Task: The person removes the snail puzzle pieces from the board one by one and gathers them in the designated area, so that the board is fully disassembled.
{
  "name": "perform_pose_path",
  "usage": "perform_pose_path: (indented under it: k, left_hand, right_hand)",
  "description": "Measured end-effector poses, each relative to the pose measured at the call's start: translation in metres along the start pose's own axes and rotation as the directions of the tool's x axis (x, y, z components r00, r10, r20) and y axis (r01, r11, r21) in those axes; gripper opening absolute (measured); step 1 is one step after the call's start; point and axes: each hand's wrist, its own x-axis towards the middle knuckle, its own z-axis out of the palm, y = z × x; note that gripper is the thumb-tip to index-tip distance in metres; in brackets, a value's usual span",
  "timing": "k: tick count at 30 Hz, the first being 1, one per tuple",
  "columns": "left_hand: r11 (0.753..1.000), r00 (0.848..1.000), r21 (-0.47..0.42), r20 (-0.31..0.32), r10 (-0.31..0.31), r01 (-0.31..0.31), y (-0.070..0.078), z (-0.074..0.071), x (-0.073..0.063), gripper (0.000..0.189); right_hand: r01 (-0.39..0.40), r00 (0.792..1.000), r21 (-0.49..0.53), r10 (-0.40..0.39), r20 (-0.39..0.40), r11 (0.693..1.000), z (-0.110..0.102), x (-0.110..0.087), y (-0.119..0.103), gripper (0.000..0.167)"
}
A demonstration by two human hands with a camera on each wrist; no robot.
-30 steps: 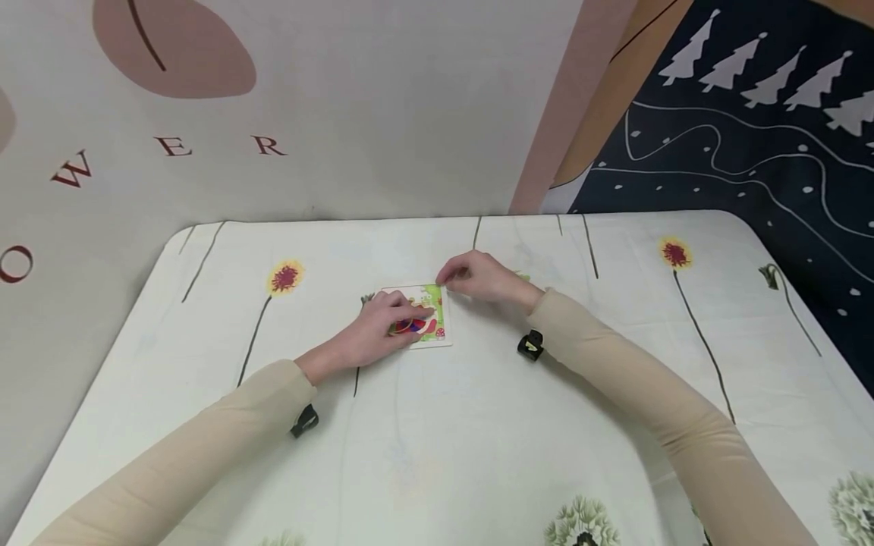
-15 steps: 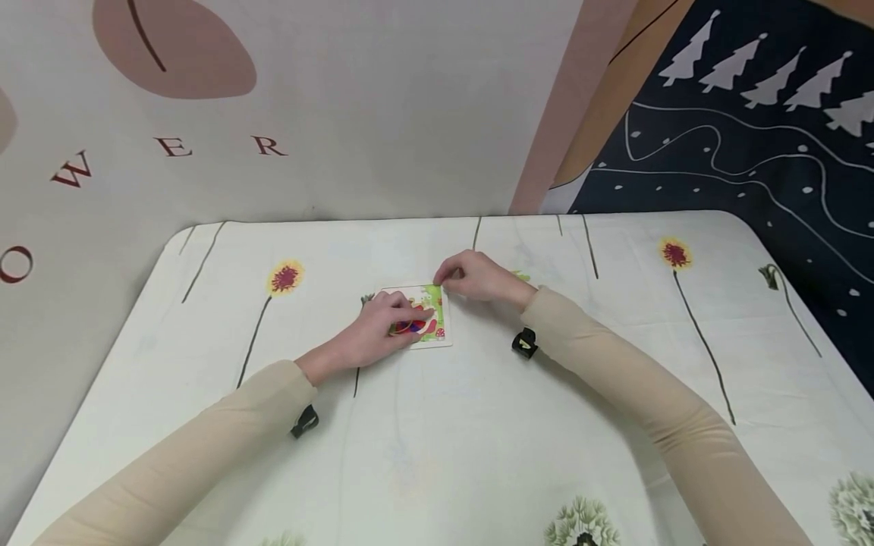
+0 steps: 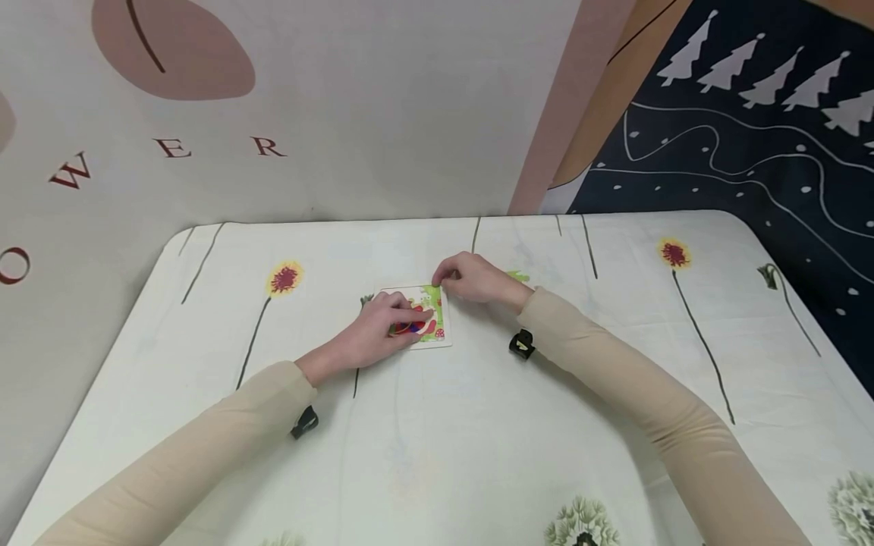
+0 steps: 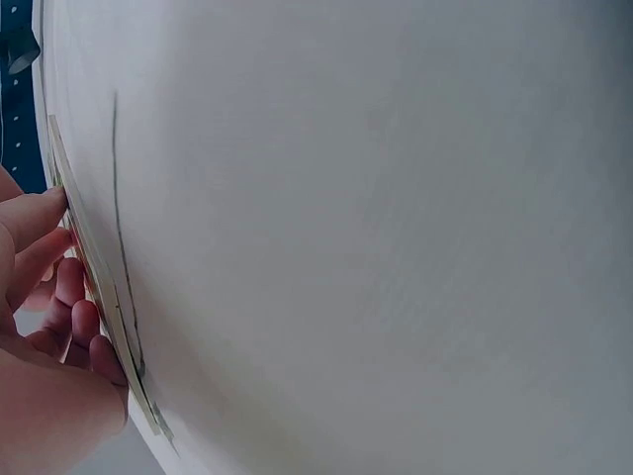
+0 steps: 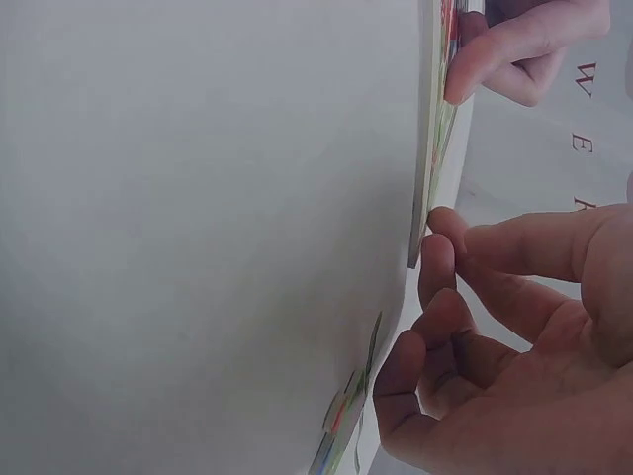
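Note:
A small square picture puzzle (image 3: 430,334) with a pale rim and a bright cartoon print lies flat on the table. My left hand (image 3: 375,330) rests on its left part and covers much of the print, index finger stretched across it; in the left wrist view, the other fingertips touch its surface. My right hand (image 3: 478,279) is at the far right corner. There, in the right wrist view, the thumb and index fingertips (image 5: 447,226) pinch at the puzzle's edge (image 5: 425,168), the other fingers curled. Whether a loose piece sits between them is hidden.
A white cloth with printed flowers covers the table (image 3: 437,440). Flat colourful pieces (image 5: 341,406) lie beyond my right hand in the right wrist view; a green bit (image 3: 519,276) shows behind that wrist in the head view. A printed wall (image 3: 382,167) stands behind the table.
My right hand has shifted slightly left, onto the puzzle's corner. The left hand and the puzzle stay in place.

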Motion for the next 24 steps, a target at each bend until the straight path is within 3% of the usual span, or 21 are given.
perform_pose_path:
  k: [7, 14, 24]
  left_hand:
    - [1.0, 0.999, 0.012, -0.022, 0.028, -0.027, -0.0023, 0.002, -0.0007, 0.035]
    - [1.0, 1.0, 0.007, 0.015, -0.015, 0.014, -0.0007, 0.0002, 0.0002, 0.035]
    - [1.0, 1.0, 0.002, 0.01, -0.013, 0.013, 0.0005, -0.0003, 0.0004, 0.037]
  right_hand:
    - [0.004, 1.0, -0.014, -0.003, 0.018, 1.0, 0.0014, 0.0003, -0.0001, 0.022]
    - [0.036, 0.999, -0.003, -0.035, 0.021, 0.999, 0.0022, -0.0012, 0.0006, 0.016]
    - [0.04, 0.999, 0.048, -0.04, 0.003, 0.998, -0.0001, -0.0043, -0.0009, 0.013]
